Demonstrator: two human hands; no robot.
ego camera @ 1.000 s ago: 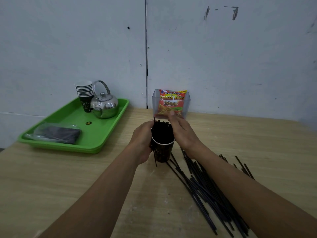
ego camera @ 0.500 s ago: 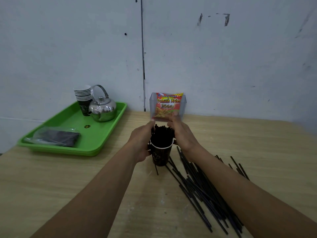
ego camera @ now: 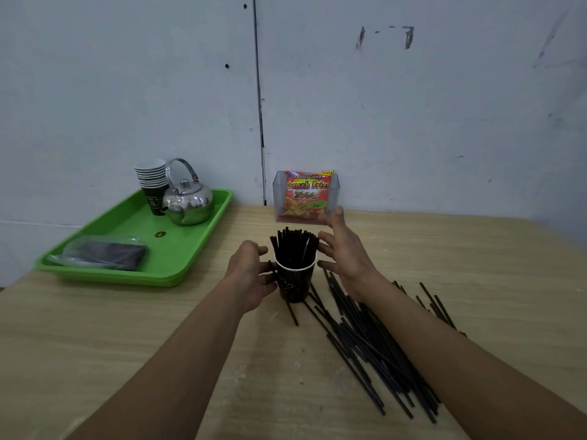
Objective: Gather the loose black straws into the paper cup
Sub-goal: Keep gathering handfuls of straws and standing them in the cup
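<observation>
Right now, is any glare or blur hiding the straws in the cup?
Head view: soft, even light, with the straws in the paper cup sharp. Head view: bright reflections only on the steel kettle. Head view: wide-angle stretch grows toward the bottom corners.

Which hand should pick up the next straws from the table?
Probably the right hand: it is open, holding nothing, and the loose black straws lie on the table beside and under that arm. The left hand grips the paper cup, steadying it.

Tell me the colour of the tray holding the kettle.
Bright green; the tray and kettle show clearly in the head view.
</observation>
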